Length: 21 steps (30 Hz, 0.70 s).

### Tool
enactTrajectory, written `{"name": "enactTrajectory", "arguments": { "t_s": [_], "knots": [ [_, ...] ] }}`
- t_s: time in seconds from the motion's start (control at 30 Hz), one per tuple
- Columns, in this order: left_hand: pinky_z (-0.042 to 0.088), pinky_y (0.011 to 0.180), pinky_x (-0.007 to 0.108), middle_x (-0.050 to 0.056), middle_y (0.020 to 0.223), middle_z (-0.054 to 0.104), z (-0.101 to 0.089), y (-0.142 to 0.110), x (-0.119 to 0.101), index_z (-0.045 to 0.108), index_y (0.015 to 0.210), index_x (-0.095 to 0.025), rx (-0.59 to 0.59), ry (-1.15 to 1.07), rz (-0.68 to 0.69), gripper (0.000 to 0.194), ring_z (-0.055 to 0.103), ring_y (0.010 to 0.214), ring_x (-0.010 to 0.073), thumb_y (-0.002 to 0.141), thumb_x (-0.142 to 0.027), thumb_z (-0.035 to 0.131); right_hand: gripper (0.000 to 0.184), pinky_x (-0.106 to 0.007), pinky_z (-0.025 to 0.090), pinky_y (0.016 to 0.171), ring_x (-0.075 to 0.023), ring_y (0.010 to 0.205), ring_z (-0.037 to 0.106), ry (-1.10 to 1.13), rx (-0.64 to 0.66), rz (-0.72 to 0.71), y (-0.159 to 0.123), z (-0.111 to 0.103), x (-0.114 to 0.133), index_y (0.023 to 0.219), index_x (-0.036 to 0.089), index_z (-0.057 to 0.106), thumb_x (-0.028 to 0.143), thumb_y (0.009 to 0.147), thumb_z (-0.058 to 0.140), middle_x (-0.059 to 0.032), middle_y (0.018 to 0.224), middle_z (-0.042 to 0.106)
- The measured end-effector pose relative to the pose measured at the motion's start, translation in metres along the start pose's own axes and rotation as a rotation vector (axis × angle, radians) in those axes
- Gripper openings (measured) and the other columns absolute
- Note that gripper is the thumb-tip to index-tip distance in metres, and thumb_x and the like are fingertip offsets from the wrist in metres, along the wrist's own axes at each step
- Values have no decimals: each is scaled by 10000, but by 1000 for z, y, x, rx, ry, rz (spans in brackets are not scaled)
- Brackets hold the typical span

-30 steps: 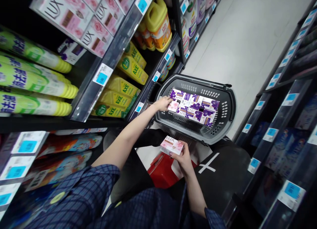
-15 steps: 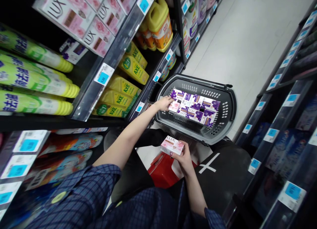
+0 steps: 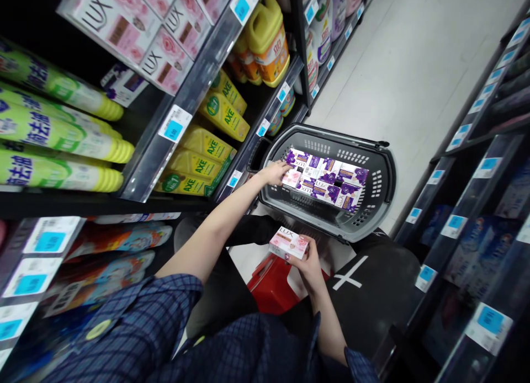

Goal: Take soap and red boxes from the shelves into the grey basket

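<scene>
My right hand [image 3: 308, 263] grips a pink-and-white LUX soap box [image 3: 289, 242] by its right end, above a red stool between my knees. At the left side of the grey shopping basket [image 3: 331, 216], my left hand [image 3: 276, 173] has its fingers closed at the end of another pink soap box [image 3: 292, 177]; the fingertips are partly hidden. Several purple-and-white LUX soap boxes [image 3: 331, 192] lie in rows in the basket, right against that pink one.
A shelf on the left bears stacked pink LUX boxes [image 3: 110, 21], yellow AXE bottles [image 3: 226, 118] and green bottles [image 3: 62, 132]. Shelving with price tags [image 3: 453, 223] runs along the right. The red stool [image 3: 271, 286] stands between my legs; pale floor [image 3: 418, 57] stretches ahead.
</scene>
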<state>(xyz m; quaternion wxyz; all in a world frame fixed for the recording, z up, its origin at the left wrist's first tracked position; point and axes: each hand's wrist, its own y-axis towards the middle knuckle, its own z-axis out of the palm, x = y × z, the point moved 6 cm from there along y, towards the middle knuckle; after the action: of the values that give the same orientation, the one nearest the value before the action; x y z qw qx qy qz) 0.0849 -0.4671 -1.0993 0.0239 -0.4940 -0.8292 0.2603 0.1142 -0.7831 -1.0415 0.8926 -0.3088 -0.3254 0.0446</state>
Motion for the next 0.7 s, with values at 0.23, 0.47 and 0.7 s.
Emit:
{"name": "enactTrajectory", "arguments": {
  "t_s": [0.23,0.47,0.7],
  "knots": [
    [315,1056,495,169,1370,479,-41,-64,-22,451,1363,-136,-445,-600,-241,775,414,1267,332,675,-396,695,695,-320,534,831,-181,955,629,-55,-16,-27,3,0,5,1089,244,443,232,531,857,-32,1071,616],
    [454,928,389,132,1271,582,8,-191,-140,521,1297,-197,16,-1574,-222,746,578,1109,258,618,-333,798,675,-354,526,851,-200,958,611,-127,127,-61,3,13,16,1077,254,486,281,513,856,-31,1065,608],
    [450,904,353,57,975,671,-4,-238,-167,641,1002,-161,-308,-1490,-336,606,616,952,230,447,-233,874,812,-342,540,732,-237,989,613,-4,356,8,-17,28,23,1221,257,539,627,535,765,-75,1177,599]
  ]
}}
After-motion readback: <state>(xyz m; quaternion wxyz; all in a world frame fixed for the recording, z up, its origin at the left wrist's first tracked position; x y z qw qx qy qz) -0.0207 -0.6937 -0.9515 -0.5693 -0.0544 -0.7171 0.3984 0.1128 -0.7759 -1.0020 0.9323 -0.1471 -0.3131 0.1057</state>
